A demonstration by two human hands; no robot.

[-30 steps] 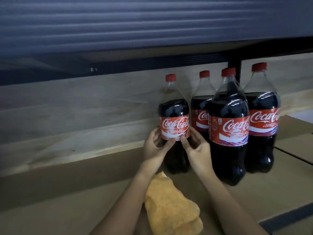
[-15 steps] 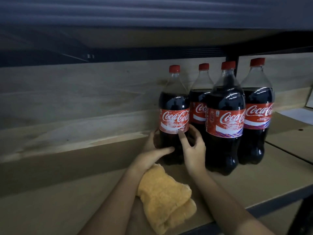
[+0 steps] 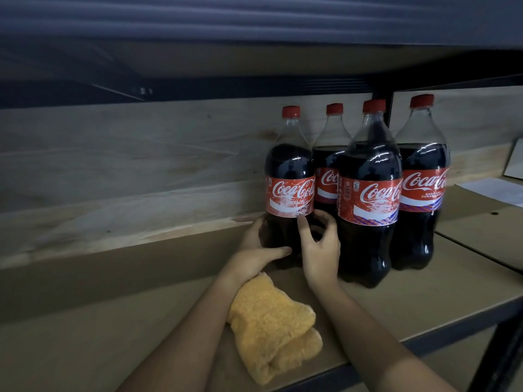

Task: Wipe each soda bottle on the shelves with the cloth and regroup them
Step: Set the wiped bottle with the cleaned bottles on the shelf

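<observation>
"Coca-Cola" in white script stands on the red labels of four soda bottles (image 3: pixel 290 188) on the shelf (image 3: pixel 424 304).

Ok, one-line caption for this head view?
Both hands, left hand and right hand, grip the leftmost cola bottle; orange cloth lies on the shelf.

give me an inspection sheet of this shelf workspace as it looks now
surface: brown board shelf, wooden back wall.
job's things: four cola bottles upright in a cluster; leftmost bottle has a scuffed label; yellow cloth lies folded near the front edge.
clutter: white paper at far right.
grippers: left hand and right hand both grip the leftmost bottle's lower body; neither touches the cloth.
cables: nothing seen.
surroundings: dark shelf above, black metal upright.
</observation>
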